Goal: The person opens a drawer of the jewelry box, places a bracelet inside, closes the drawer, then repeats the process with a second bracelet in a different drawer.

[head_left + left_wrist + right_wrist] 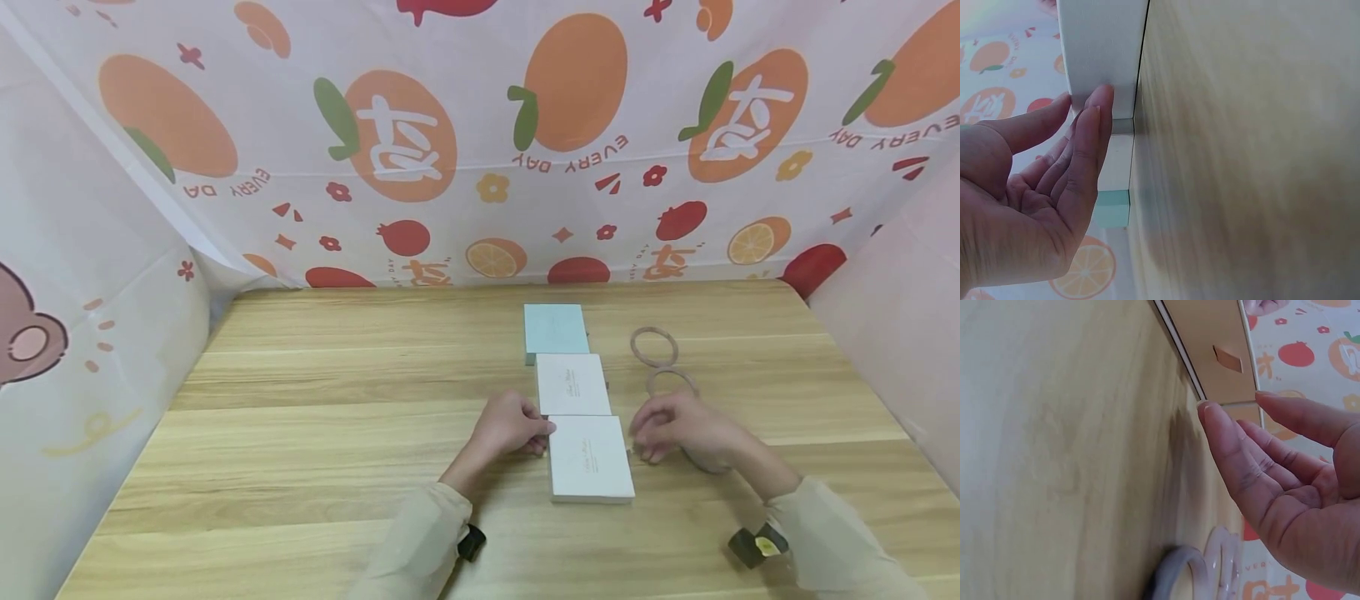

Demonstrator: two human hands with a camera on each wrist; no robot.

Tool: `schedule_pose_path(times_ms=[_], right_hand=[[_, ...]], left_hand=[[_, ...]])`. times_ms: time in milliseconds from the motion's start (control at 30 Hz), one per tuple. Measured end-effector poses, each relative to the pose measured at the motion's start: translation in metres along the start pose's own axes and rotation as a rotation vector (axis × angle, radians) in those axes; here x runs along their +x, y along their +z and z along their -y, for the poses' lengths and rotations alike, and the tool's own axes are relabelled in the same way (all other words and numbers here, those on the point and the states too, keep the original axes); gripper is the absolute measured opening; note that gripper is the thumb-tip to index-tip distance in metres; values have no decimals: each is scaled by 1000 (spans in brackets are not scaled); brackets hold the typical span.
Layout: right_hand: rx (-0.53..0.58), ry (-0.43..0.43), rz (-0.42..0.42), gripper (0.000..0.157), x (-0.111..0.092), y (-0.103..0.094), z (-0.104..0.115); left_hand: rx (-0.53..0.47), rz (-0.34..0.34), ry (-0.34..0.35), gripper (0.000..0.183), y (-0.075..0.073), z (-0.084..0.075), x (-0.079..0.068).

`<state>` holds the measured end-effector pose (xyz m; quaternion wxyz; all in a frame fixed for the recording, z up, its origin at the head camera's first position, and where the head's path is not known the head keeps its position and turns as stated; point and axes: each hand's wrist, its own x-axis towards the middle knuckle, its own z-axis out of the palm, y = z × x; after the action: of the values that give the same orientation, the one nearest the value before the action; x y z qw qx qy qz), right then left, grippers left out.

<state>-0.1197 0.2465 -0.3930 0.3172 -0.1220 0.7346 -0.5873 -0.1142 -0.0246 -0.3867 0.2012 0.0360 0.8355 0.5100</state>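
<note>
Three flat boxes stand end to end in a column: a pale blue box (555, 331) farthest away, a white box (572, 385) in the middle and another white box (591, 460) nearest. At the near box's left side, my left hand (513, 423) touches its wall with outstretched fingertips (1102, 100), the thumb at the top edge. Across from it, my right hand (678, 427) hovers by the right side, thumb and fingers parted with nothing between them. A small ribbon tab (1229, 359) sticks out of that side.
Right of the boxes lie three bangles: a far bangle (636, 350), a middle bangle (693, 385) and a near bangle (708, 467) partly hidden under my right hand. Fruit-printed cloth (480, 208) hangs behind the wooden table (337, 467), with more cloth at both sides.
</note>
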Motion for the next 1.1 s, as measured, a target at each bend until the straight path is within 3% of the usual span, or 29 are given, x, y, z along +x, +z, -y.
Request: schedule_pose_path(times_ms=[600, 833, 1100], right_hand=[[-11, 21, 42, 24, 1, 6, -2], [-2, 17, 43, 24, 1, 4, -4], [-7, 34, 30, 22, 1, 6, -3]], left_hand=[[-80, 11, -11, 13, -1, 0, -1], [-185, 83, -40, 6, -6, -2, -3], [-207, 168, -64, 7, -9, 1, 2]])
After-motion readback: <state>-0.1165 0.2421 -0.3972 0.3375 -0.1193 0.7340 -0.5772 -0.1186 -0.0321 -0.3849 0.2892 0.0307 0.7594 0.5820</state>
